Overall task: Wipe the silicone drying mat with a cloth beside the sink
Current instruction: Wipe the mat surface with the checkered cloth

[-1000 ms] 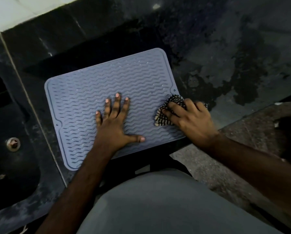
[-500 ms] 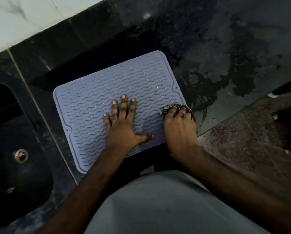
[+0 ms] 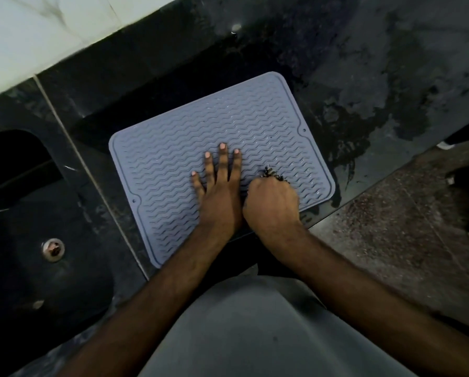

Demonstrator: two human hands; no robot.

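A pale grey-blue silicone drying mat (image 3: 173, 159) with wavy ridges lies flat on the dark counter. My left hand (image 3: 219, 191) rests palm down on the mat's middle, fingers spread and holding nothing. My right hand (image 3: 271, 205) sits right beside it on the mat's near right part, fist closed on a striped black-and-white cloth (image 3: 271, 172). Only a small bunched tip of the cloth pokes out past the knuckles; the rest is hidden under the hand.
A black sink basin (image 3: 24, 268) with a metal drain (image 3: 53, 248) lies left of the mat. The dark stone counter (image 3: 377, 91) to the right shows wet patches. White wall tiles (image 3: 37, 31) run along the back. The counter's front edge drops to a speckled floor (image 3: 391, 227).
My right hand has slid the cloth leftward across the mat from its right edge until it touches my left hand. The cloth is now mostly covered. My left hand stayed pressed on the mat.
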